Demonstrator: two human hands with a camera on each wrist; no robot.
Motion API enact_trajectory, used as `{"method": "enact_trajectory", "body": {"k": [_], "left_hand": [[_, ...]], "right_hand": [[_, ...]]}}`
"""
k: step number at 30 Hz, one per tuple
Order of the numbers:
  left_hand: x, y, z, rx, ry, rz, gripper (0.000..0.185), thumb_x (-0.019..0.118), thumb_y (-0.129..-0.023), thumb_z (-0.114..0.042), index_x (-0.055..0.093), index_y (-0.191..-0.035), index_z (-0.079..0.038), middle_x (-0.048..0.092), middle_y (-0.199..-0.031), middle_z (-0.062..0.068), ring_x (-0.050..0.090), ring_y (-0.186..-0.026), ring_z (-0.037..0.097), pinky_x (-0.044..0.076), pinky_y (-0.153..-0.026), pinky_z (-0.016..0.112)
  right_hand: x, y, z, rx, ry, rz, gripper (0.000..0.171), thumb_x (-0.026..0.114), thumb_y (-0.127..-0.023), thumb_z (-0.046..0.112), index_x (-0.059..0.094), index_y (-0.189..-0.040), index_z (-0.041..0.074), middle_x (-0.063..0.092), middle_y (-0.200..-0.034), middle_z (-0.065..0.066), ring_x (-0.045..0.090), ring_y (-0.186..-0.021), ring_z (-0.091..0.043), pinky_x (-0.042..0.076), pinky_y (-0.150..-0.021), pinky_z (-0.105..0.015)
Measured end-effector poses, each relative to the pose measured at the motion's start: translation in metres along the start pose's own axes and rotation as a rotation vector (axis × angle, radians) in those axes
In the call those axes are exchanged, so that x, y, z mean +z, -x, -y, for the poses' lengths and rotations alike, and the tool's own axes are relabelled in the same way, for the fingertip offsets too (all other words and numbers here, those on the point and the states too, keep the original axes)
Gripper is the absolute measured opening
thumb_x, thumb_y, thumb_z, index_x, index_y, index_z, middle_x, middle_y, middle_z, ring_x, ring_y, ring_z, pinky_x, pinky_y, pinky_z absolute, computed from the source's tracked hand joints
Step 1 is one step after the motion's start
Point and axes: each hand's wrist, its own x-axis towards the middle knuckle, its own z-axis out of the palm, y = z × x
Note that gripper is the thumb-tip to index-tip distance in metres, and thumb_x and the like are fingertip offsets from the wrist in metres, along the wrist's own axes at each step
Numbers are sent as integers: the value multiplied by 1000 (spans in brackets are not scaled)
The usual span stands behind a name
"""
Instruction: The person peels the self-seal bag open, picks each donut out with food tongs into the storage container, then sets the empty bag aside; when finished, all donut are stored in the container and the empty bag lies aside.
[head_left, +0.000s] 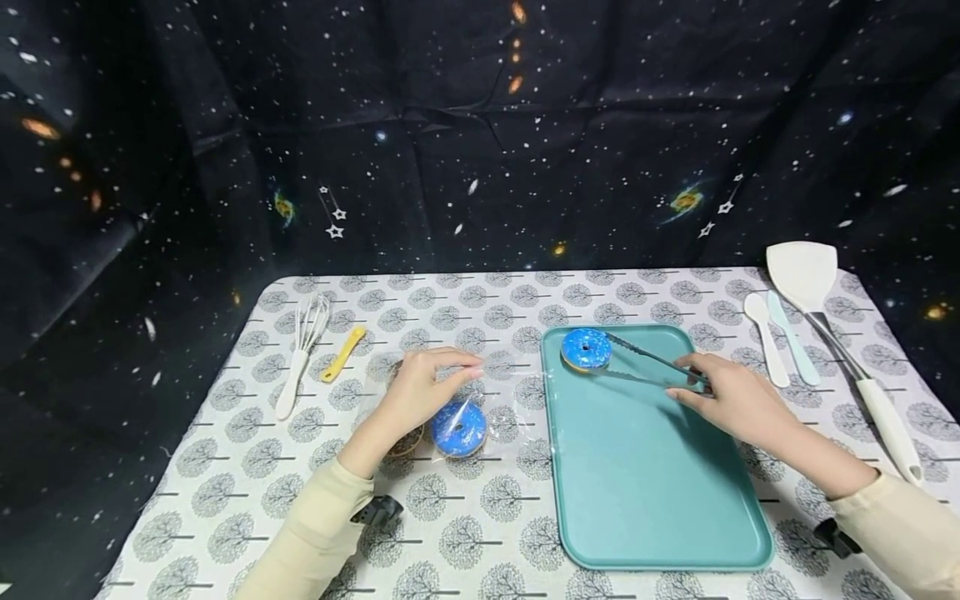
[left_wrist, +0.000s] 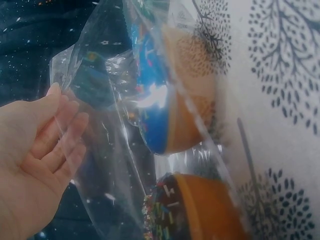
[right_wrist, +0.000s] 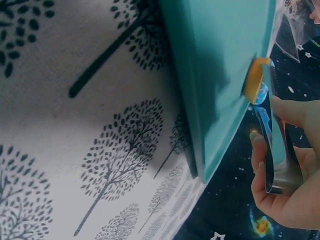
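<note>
My left hand (head_left: 429, 385) pinches the edge of a clear plastic bag (left_wrist: 112, 80) between thumb and fingers. Inside the bag lie a blue-iced toy donut (head_left: 459, 429) and a chocolate one with sprinkles (left_wrist: 172, 207), partly covered by the left hand in the head view. My right hand (head_left: 731, 396) grips metal tongs (head_left: 648, 352) near their bent end. The tong tips stand on either side of another blue donut (head_left: 587, 349) at the far left corner of a teal tray (head_left: 652, 500). Whether the tips press on that donut, I cannot tell.
Left of the bag lie a white whisk (head_left: 298, 367) and a yellow-handled utensil (head_left: 343, 354). Right of the tray are a white spoon (head_left: 767, 342), a mint knife (head_left: 793, 340) and a large white spatula (head_left: 806, 271). A dark starry cloth (head_left: 450, 167) hangs behind the table.
</note>
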Motion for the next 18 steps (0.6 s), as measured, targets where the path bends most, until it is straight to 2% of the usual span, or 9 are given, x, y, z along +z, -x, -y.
{"method": "enact_trajectory", "body": {"k": [7, 13, 18], "left_hand": [[-2, 1, 1, 0, 4, -2, 17, 67, -86, -26, 72, -101, -18, 70, -104, 0, 66, -99, 15, 50, -93, 34], [-3, 1, 1, 31, 16, -12, 17, 69, -85, -24, 73, -100, -16, 71, -103, 0, 66, -99, 14, 50, -93, 31], [-3, 1, 1, 22, 9, -6, 18, 68, -86, -26, 72, -101, -16, 70, -104, -1, 65, -99, 13, 49, -94, 31]], "right_hand": [[-12, 9, 8, -67, -4, -53, 48, 68, -84, 37, 59, -119, 6, 67, -94, -7, 60, -73, -16, 51, -59, -33], [-13, 9, 14, -279, 37, -105, 40, 74, -80, 32, 63, -114, 14, 66, -90, 3, 54, -69, -4, 48, -56, -24], [1, 4, 25, -420, 85, -150, 39, 77, -75, 31, 65, -110, 16, 67, -89, 3, 58, -69, -6, 50, -57, -27]]}}
